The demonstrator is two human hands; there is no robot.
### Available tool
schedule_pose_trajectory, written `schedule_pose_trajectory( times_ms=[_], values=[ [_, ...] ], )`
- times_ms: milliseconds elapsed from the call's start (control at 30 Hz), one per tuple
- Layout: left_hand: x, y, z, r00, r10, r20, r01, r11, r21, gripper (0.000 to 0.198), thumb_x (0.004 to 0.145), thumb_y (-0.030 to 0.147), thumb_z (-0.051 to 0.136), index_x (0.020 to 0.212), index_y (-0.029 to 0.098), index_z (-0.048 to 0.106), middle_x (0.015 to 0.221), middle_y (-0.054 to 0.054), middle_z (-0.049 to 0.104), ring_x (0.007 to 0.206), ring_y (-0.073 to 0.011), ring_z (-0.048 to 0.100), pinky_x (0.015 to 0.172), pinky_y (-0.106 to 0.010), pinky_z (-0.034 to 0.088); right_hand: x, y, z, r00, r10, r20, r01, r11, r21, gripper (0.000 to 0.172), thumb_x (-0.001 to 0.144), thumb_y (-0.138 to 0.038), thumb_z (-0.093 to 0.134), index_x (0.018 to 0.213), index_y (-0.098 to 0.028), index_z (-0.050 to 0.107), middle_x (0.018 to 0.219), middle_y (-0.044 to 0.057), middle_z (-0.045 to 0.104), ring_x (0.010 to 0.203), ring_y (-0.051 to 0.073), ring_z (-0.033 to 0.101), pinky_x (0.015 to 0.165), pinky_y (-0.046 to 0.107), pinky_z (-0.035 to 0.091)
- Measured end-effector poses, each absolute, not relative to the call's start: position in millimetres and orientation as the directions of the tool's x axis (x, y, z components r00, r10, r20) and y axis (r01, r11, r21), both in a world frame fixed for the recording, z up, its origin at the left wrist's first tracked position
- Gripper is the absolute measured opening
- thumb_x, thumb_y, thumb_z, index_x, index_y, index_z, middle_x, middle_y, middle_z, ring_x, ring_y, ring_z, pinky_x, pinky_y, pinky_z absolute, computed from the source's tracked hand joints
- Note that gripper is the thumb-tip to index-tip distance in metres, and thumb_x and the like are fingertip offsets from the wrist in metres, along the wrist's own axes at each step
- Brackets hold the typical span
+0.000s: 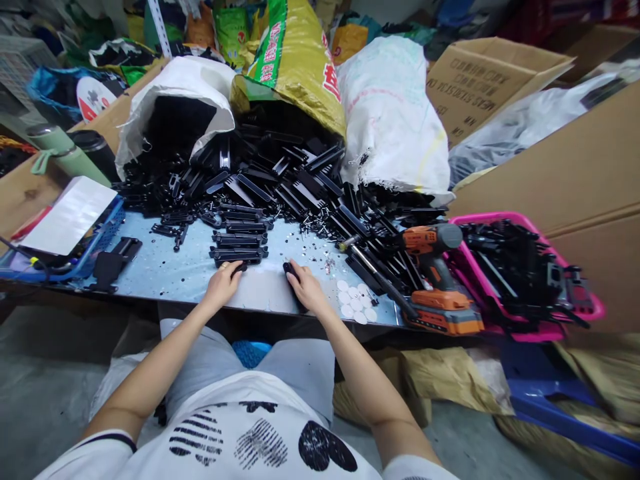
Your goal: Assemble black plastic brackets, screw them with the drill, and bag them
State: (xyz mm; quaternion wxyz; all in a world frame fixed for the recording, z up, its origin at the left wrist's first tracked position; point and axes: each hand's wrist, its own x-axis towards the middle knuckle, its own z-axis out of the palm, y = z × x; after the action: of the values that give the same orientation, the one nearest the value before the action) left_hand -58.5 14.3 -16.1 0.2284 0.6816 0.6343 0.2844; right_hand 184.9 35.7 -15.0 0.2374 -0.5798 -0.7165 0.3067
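Observation:
My left hand (223, 285) is closed at the near end of a row of black plastic parts, its fingertips on a small black part (243, 267) that is mostly hidden. To the right, my right hand (307, 288) grips a long black plastic piece (296, 293), which stretches toward the table's front edge. Between both hands lies a grey board (265, 291). Just beyond the left hand, assembled black parts (240, 240) sit lined up side by side. White round discs (356, 303) are spread to the right of my right hand.
An orange cordless drill (435, 280) stands at the right, beside a pink basket (520, 219) of black parts. Black pieces and screws (320, 223) pile up behind, spilling from sacks (395, 113). On the left are a blue basket (119, 217) and a green bottle (67, 153).

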Motion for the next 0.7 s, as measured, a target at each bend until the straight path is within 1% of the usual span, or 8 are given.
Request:
schedule_pose_trajectory(
  times_ms=[100,167,233,333,467,533,633,700],
  values=[
    [-46.8,8.1,-8.1,0.076,0.990,0.120,0.604,-0.141,0.784,0.039,0.090,0.032,0.044,0.123,0.016,0.057,0.102,-0.009,0.061,0.088,-0.0180,0.061,0.082,-0.032,0.049,172.8,32.4,-9.2,-0.262,0.959,-0.107,0.299,-0.025,-0.954,0.056,0.091,-0.053,0.036,0.138,-0.023,0.041,0.085,0.006,0.060,0.067,0.016,0.059,0.063,0.032,0.051],
    [-29.5,2.0,-1.6,0.087,0.985,0.151,0.507,-0.174,0.844,0.038,0.090,0.033,0.045,0.124,0.018,0.056,0.104,-0.008,0.062,0.090,-0.0168,0.061,0.083,-0.030,0.049,160.7,28.7,-3.7,-0.257,0.949,-0.182,0.086,-0.165,-0.983,0.061,0.088,-0.058,0.039,0.138,-0.022,0.041,0.078,0.003,0.058,0.057,0.013,0.056,0.053,0.028,0.049],
    [-14.6,-3.0,5.2,0.070,0.981,0.182,0.451,-0.194,0.871,0.038,0.090,0.032,0.047,0.124,0.018,0.056,0.109,-0.009,0.062,0.099,-0.0180,0.059,0.088,-0.031,0.048,153.6,25.9,2.9,-0.293,0.939,-0.180,-0.015,-0.192,-0.981,0.063,0.085,-0.059,0.044,0.136,-0.021,0.045,0.073,0.000,0.056,0.054,0.011,0.054,0.051,0.026,0.047],
    [-5.8,-9.4,14.3,0.091,0.976,0.200,0.467,-0.219,0.857,0.039,0.090,0.031,0.047,0.125,0.018,0.056,0.110,-0.010,0.061,0.103,-0.0200,0.057,0.092,-0.034,0.046,159.7,25.5,13.3,-0.394,0.915,-0.084,0.049,-0.070,-0.996,0.060,0.084,-0.054,0.051,0.133,-0.021,0.049,0.070,-0.001,0.056,0.052,0.009,0.050,0.055,0.025,0.047],
    [0.5,-19.4,22.1,0.096,0.967,0.237,0.538,-0.251,0.805,0.038,0.092,0.031,0.044,0.127,0.021,0.055,0.099,-0.009,0.060,0.093,-0.0192,0.059,0.087,-0.034,0.048,174.1,26.3,21.6,-0.475,0.879,0.035,0.205,0.150,-0.967,0.052,0.082,-0.047,0.058,0.130,-0.027,0.053,0.099,0.004,0.062,0.055,0.008,0.050,0.060,0.026,0.049],
    [9.6,-23.5,25.2,0.007,0.951,0.310,0.536,-0.265,0.801,0.038,0.093,0.031,0.040,0.127,0.020,0.054,0.099,-0.010,0.059,0.094,-0.0186,0.058,0.087,-0.033,0.048,171.0,23.2,21.2,-0.446,0.891,0.087,0.191,0.189,-0.963,0.052,0.084,-0.047,0.054,0.133,-0.029,0.049,0.103,0.004,0.060,0.056,0.008,0.051,0.060,0.027,0.050],
    [22.3,-24.3,30.4,-0.155,0.898,0.412,0.552,-0.268,0.790,0.040,0.095,0.031,0.033,0.129,0.019,0.051,0.103,-0.012,0.058,0.097,-0.0183,0.057,0.088,-0.033,0.047,156.5,13.8,17.0,-0.337,0.930,0.149,0.152,0.210,-0.966,0.054,0.088,-0.048,0.047,0.138,-0.029,0.043,0.095,0.004,0.061,0.055,0.010,0.050,0.061,0.029,0.051],
    [24.1,-21.4,32.0,-0.140,0.882,0.450,0.563,-0.303,0.769,0.041,0.096,0.032,0.031,0.129,0.019,0.051,0.105,-0.012,0.058,0.099,-0.0186,0.056,0.089,-0.033,0.047,147.9,6.9,13.1,-0.294,0.938,0.183,0.160,0.237,-0.958,0.055,0.088,-0.049,0.047,0.139,-0.028,0.041,0.097,0.005,0.061,0.057,0.011,0.052,0.063,0.031,0.052]
  ],
)
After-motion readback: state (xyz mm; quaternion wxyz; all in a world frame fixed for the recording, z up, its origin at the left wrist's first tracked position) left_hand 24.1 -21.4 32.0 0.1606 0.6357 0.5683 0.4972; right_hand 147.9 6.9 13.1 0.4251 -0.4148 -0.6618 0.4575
